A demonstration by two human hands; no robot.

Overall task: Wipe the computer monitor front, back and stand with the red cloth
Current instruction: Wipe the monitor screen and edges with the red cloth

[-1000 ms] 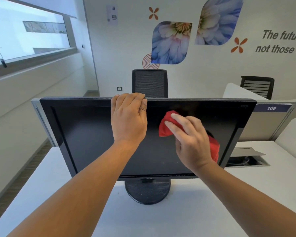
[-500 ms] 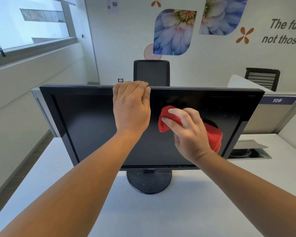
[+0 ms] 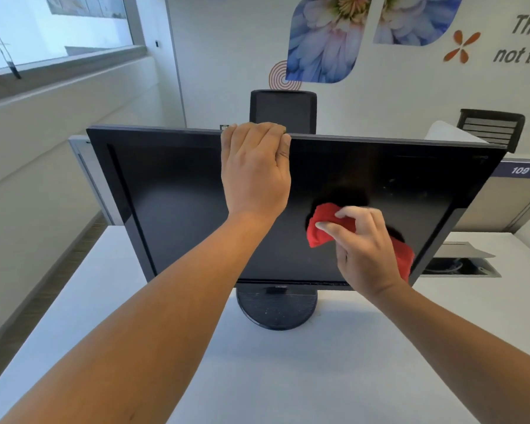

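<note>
The monitor [image 3: 178, 206] is stood on its round stand [image 3: 276, 310] on the white worktop [image 3: 334, 377]. Its top edge is gripped by the left hand [image 3: 255, 172], fingers curled over the bezel. The bunched red cloth [image 3: 322, 226] is pinched in the right hand [image 3: 364, 249] and pressed against the lower right of the dark screen.

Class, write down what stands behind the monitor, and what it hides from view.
Behind the monitor, a black chair back rises above its top edge and a grey partition shows at its left. The chair's seat and the monitor's own rear are covered.
</note>
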